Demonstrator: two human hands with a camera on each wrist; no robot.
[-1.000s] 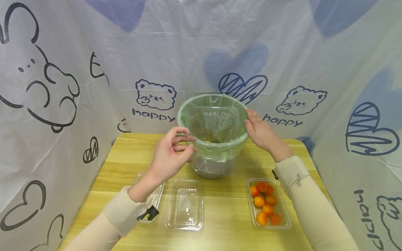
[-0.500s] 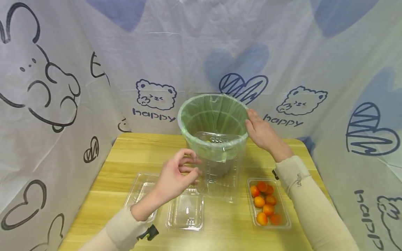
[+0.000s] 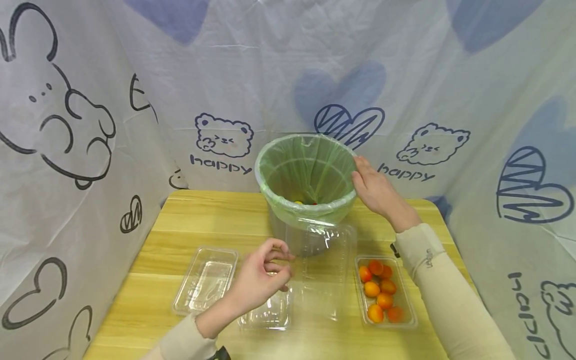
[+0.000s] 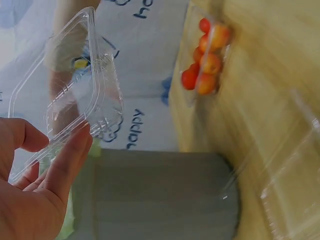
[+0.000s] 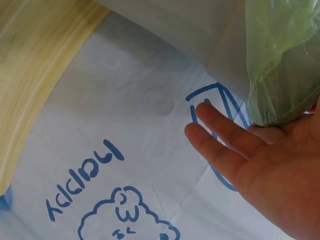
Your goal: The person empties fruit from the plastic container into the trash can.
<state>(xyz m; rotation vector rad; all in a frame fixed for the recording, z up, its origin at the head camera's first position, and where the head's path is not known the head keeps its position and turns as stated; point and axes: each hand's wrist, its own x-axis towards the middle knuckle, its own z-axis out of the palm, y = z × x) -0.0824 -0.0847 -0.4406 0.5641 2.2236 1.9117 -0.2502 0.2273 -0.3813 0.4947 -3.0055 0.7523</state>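
My left hand [image 3: 261, 277] pinches a clear plastic container [image 3: 326, 272] by its edge, thumb on one side and fingers on the other. The container is tilted, in front of the bin over the table, and holds nothing visible. Behind it stands a grey bin [image 4: 160, 195] with a green plastic bag [image 3: 310, 160] folded over its rim. At the bin's right rim rests my right hand [image 3: 378, 190]; the right wrist view shows two fingers [image 5: 225, 150] extended outside the bag. Small yellow and red bits show low inside the bin.
Two clear containers [image 3: 209, 280] [image 3: 270, 312] sit on the wooden table [image 3: 202, 215] at the left and front. To the right, another clear tray [image 3: 408, 312] holds several small orange-red fruits [image 3: 384, 301]. Printed white cloth [image 3: 288, 75] hangs around the table.
My left hand has drawn the clear container from over the bin's mouth down and toward me, past the rim. My right hand stays at the rim.
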